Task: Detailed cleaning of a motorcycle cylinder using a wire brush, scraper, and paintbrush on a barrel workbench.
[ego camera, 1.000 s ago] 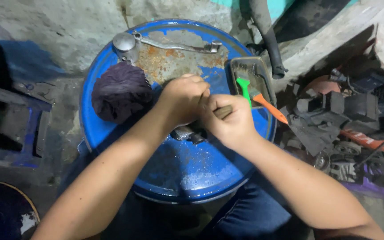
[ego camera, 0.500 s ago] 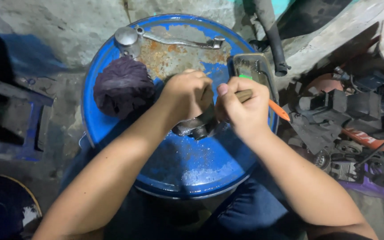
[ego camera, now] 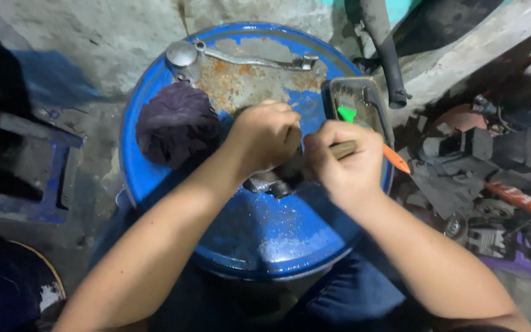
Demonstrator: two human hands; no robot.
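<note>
My left hand (ego camera: 267,136) is closed over a small grey metal part (ego camera: 265,182) that rests on the lid of a blue drum (ego camera: 265,240). My right hand (ego camera: 340,161) grips a tool with a wooden handle (ego camera: 343,149), its working end hidden between my two hands. The hands touch each other above the metal part. Most of the part is covered by my fingers.
A dark purple rag (ego camera: 176,123) lies on the drum's left side. A metal lever with a round end (ego camera: 241,58) lies at the drum's far rim. A small tray (ego camera: 364,104) holds a green piece (ego camera: 346,114); an orange handle (ego camera: 396,158) pokes out. Engine parts (ego camera: 480,166) crowd the right.
My right hand has risen from beside the part and turned, so the wooden handle now points right and up. My left hand stays clamped on the metal part.
</note>
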